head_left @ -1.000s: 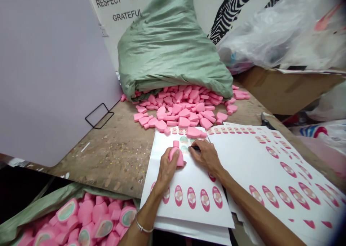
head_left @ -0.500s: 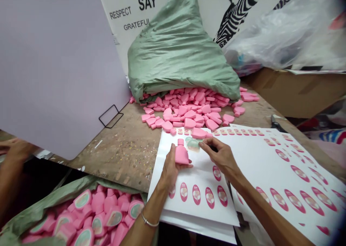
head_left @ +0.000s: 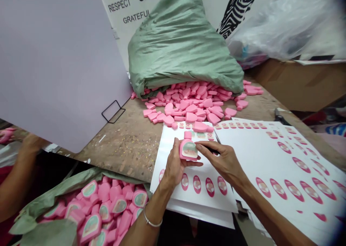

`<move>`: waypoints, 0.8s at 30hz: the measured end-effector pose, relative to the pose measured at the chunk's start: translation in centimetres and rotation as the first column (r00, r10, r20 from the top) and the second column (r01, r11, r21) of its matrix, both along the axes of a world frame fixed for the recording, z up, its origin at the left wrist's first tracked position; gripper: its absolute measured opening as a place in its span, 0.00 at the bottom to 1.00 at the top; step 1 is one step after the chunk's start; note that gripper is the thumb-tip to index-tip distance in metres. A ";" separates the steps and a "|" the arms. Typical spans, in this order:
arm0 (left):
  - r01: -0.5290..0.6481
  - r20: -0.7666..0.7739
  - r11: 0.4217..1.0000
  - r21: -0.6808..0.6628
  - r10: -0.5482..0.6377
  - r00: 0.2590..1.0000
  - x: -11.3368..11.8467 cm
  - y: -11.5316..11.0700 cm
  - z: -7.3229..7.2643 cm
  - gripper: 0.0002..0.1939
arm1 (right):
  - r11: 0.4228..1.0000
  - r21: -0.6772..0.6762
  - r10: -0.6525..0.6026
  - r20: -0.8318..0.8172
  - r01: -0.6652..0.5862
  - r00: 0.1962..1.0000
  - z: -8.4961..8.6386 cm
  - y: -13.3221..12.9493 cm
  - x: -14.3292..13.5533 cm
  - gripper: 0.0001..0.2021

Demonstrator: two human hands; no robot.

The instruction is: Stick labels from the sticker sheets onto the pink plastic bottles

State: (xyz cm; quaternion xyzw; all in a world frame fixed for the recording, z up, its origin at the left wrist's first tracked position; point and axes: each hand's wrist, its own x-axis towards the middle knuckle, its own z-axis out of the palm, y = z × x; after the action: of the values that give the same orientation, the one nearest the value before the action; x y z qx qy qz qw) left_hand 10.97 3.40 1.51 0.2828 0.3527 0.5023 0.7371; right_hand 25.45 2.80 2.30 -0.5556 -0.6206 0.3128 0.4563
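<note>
My left hand (head_left: 175, 164) is closed around a small pink plastic bottle (head_left: 187, 135), held upright above the sheets. On the bottle's front lies a green and cream label sticker (head_left: 189, 150). At the sticker's right edge are the pinched fingertips of my right hand (head_left: 220, 157). A slim dark thing (head_left: 215, 152) shows beneath those fingers; its kind I cannot make out. Below both hands is a white sticker sheet (head_left: 175, 197) with oval pink labels. Another pink bottle (head_left: 201, 126) lies across the sheet's top edge.
Behind, pink bottles (head_left: 189, 105) spill from a green sack (head_left: 183, 48). Labelled bottles (head_left: 105, 211) fill an open sack at lower left. More sticker sheets (head_left: 248, 148) lie right. A grey panel (head_left: 59, 58) and a wire frame (head_left: 113, 111) stand left, beside another person's arm (head_left: 18, 177).
My right hand has brought the green label sticker from over the sheet onto the bottle's front, which was bare. My left hand has shifted slightly right with the bottle.
</note>
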 end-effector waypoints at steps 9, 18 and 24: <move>0.039 0.014 0.999 0.012 -0.039 0.999 -0.1 0.0 0.3 0.28 | 0.999 0.050 -0.017 0.027 0.016 0.999 0.1 -0.2 -0.2 0.12; 0.130 -0.050 0.982 0.136 -0.124 0.991 -1.0 -0.4 0.4 0.18 | 0.980 0.160 -0.151 0.232 0.115 0.961 -0.5 0.6 0.4 0.15; 0.278 -0.113 0.948 0.153 -0.263 0.958 -1.1 -1.3 1.3 0.20 | 0.981 -0.162 0.103 -0.026 -0.105 0.994 -1.1 2.3 0.1 0.30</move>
State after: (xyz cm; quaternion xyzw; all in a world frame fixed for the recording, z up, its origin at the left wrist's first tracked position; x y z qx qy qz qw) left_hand 9.89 2.12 2.81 0.4119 0.3003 0.4109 0.7559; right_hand 25.58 5.13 1.21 -0.5551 -0.6171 0.3908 0.3979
